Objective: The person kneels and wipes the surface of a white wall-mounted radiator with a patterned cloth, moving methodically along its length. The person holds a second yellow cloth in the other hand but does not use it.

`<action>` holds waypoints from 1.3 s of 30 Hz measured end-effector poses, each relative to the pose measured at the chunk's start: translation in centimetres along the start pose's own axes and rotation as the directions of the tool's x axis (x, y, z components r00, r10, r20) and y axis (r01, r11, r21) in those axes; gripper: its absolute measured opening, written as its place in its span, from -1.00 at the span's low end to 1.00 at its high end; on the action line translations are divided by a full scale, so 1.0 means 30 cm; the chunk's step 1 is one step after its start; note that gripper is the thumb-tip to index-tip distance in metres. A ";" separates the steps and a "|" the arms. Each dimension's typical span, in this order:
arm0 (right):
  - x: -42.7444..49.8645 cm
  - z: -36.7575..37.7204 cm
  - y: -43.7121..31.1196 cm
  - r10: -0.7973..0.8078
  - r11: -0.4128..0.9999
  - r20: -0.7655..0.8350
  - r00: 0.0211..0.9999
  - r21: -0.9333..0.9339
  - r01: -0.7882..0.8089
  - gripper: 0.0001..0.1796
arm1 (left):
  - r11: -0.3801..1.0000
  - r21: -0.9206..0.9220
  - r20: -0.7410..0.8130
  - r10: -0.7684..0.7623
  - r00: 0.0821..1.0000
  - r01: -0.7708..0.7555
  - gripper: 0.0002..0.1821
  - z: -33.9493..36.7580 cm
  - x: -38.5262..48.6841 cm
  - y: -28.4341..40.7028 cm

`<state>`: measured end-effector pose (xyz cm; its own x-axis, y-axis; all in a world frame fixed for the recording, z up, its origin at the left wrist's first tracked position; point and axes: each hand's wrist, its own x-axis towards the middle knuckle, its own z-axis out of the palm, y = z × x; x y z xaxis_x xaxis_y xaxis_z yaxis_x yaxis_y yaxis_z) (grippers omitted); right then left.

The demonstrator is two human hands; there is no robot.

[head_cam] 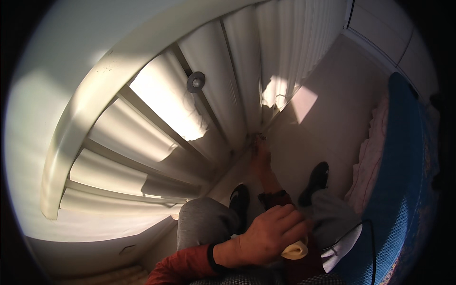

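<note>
My left hand [265, 233] is across the front of my body, lying over my right forearm. Its fingers are curled around a pale yellow folded piece [295, 250], perhaps cloth, with one end sticking out below. My right hand [261, 155] reaches down to the floor at the foot of a white ribbed upright panel [245, 74], which resembles a radiator. Something small and dark [261, 136] is at its fingertips. Blur and shade hide whether the right hand grips it.
A round grey knob [196, 82] sits on the panel, below a thick white rail [89, 71]. My black shoes [239, 205] stand on the pale floor [327, 92]. To the right are a blue textured cover [395, 160], a pink cloth edge [368, 153] and a black cable [373, 245].
</note>
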<state>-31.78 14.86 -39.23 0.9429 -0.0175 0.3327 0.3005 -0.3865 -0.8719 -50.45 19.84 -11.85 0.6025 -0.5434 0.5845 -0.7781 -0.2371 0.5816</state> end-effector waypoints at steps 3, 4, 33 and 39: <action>0.000 0.085 -0.006 -0.048 0.995 -0.123 0.991 -0.091 0.037 -0.45 | 1.000 0.011 0.022 -0.015 1.000 0.015 -0.39 -0.010 -0.018 -0.004; -0.028 0.120 -0.014 -0.089 0.988 -0.153 0.984 -0.142 0.067 -0.44 | 1.000 0.019 0.030 -0.008 1.000 0.007 -0.43 -0.010 -0.022 -0.002; 0.503 -0.317 -1.378 -0.622 0.783 -0.099 0.777 -0.060 0.619 -0.74 | 0.994 0.113 -0.607 0.060 0.793 0.011 -0.76 -0.253 -0.321 0.323; -0.046 -0.025 -1.625 -0.917 0.380 0.004 0.398 0.310 0.872 -0.69 | 0.956 0.126 -0.324 0.293 0.900 -0.266 -0.75 -0.315 -0.424 0.488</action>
<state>-47.84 33.05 3.10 0.1005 0.3514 0.9308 0.9806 0.1234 -0.1525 -67.84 30.87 -5.42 0.3714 -0.2978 0.8794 -0.9263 -0.1835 0.3291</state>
